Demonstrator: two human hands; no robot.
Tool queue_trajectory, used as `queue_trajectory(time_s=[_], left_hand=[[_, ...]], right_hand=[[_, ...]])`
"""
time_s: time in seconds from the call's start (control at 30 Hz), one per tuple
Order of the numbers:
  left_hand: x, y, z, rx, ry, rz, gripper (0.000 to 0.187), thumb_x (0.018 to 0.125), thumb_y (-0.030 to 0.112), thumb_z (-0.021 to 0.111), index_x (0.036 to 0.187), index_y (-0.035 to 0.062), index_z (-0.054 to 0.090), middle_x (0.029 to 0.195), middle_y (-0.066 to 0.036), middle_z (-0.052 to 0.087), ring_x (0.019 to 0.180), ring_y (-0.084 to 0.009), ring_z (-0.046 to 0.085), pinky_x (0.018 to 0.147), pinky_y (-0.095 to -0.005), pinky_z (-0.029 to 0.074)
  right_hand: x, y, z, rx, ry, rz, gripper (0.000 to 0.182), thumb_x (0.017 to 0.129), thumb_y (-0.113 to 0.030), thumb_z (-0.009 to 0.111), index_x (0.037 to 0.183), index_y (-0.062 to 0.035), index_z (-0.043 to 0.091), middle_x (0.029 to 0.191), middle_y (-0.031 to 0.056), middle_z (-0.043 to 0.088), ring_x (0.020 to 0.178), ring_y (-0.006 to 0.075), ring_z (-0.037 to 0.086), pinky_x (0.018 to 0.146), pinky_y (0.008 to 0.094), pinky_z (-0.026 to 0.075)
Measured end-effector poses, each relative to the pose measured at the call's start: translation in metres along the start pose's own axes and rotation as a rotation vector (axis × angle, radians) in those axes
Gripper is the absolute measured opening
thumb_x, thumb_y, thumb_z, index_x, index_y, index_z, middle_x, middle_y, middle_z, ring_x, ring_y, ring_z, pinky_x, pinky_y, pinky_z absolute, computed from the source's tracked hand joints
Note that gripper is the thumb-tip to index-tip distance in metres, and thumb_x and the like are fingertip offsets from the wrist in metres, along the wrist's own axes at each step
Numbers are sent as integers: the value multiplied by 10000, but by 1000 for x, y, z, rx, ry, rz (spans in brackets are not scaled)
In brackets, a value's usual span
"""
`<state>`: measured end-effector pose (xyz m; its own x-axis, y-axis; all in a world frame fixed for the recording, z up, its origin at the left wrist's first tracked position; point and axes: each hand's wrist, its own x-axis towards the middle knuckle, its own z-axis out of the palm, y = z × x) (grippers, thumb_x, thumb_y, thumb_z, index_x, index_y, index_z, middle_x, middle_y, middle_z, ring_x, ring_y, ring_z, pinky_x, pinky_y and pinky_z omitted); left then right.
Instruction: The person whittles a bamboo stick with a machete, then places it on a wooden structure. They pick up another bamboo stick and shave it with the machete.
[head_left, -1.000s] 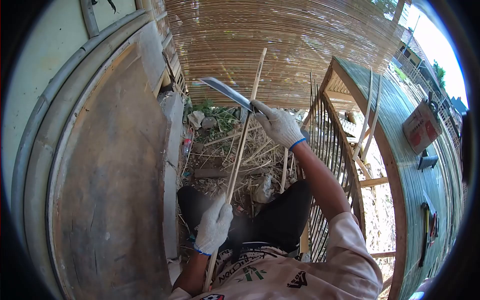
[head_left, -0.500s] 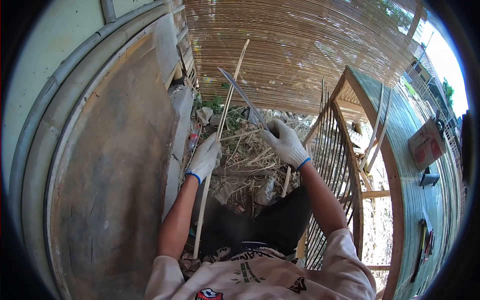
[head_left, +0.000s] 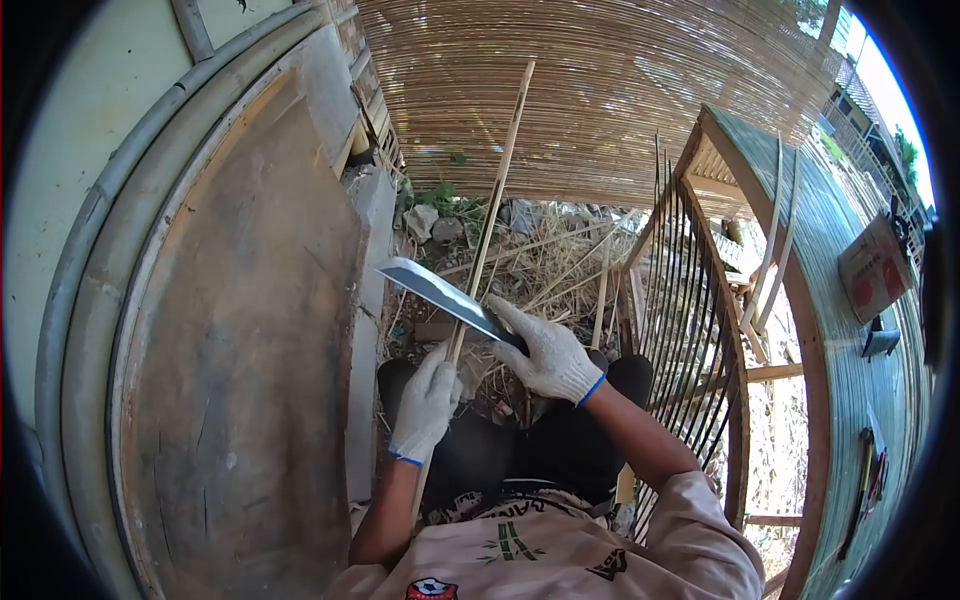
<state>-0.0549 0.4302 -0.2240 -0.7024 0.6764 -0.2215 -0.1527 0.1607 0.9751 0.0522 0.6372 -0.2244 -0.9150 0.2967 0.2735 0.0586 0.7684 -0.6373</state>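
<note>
Both hands wear white knit gloves with blue cuffs. My left hand (head_left: 426, 400) is closed round a long, thin bamboo strip (head_left: 503, 165), which runs from beside my torso up toward the bamboo screen. In my right hand (head_left: 550, 357) is a large knife (head_left: 435, 289), gripped at its dark handle. Its broad blade points up and left and crosses over the strip, a little above my left glove. The fingers of my right hand lie close to the strip on its right side.
Straw and bamboo scraps (head_left: 560, 260) cover the ground ahead. A wooden board (head_left: 240, 330) stands at the left. On the right are upright dark slats (head_left: 690, 300) and a green-topped bench (head_left: 840, 300) with a box (head_left: 872, 277) and tools (head_left: 865, 485). A bamboo screen (head_left: 560, 100) hangs behind.
The knife has swung down and left, now lying flatter across the strip. Both hands have come lower and closer together, and the strip leans further right.
</note>
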Motion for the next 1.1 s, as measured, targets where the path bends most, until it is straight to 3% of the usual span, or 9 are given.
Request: queue_trajectory(time_s=[0.1,0.27,0.37,0.43,0.5,0.53,0.6,0.9,1.1], left_hand=[[-8,-2,7,-20,26,3,385,1136,207,498,1467,41,604,775,63,491,651,-31,426,575,-230,376],[-24,15,16,-46,42,-35,255,1137,266,510,1173,65,664,743,37,502,596,-43,434,507,-241,356],[-34,22,19,-65,8,-57,258,1139,273,516,1161,58,658,740,39,504,589,-41,428,502,-235,348],[-36,20,22,-44,-16,-56,288,1144,263,506,1265,50,657,730,46,489,582,-33,416,495,-229,339],[-41,23,25,-45,-57,-39,399,1147,247,492,1487,57,582,717,58,455,574,-24,396,492,-217,333],[-44,24,27,-44,-60,-44,399,1147,247,492,1487,57,582,717,58,455,574,-24,396,492,-217,333],[-49,25,32,-14,-65,28,514,1148,233,486,1636,82,433,712,70,426,576,-18,381,496,-206,335],[-63,16,26,-50,-124,-36,524,1138,174,500,1640,49,412,728,74,427,589,-17,382,510,-198,352],[-71,6,21,-63,-115,-61,530,1114,44,501,1638,59,425,798,77,409,653,-31,372,568,-204,354]], right_hand=[[-11,-25,-4,-153,-203,-5,684,1020,-436,649,1622,-211,415,964,217,677,871,407,724,754,508,577],[-20,-48,-15,-193,-207,-47,621,1040,-473,603,1601,-241,471,921,168,655,798,362,721,648,479,571],[-28,-55,-22,-194,-189,-65,609,1046,-470,596,1601,-254,469,918,169,658,801,360,725,647,477,572],[-29,-54,-27,-217,-196,-39,601,1048,-470,593,1598,-262,470,921,170,661,803,364,727,639,481,572],[-28,-51,-31,-181,-138,-6,603,1046,-477,595,1595,-262,471,920,172,663,779,367,727,630,485,571],[-27,-45,-32,-184,-132,18,615,1040,-496,595,1592,-254,472,920,174,664,749,369,724,620,492,571],[-25,-38,-38,-196,-118,34,620,1036,-508,593,1594,-268,468,919,169,667,738,369,723,622,501,573],[-18,-21,-49,-205,46,40,590,1036,-398,609,1596,-276,467,938,140,675,781,378,722,666,503,582],[-16,-26,-59,-294,-31,77,584,1044,-392,604,1598,-268,469,917,149,671,801,377,718,686,493,581]])
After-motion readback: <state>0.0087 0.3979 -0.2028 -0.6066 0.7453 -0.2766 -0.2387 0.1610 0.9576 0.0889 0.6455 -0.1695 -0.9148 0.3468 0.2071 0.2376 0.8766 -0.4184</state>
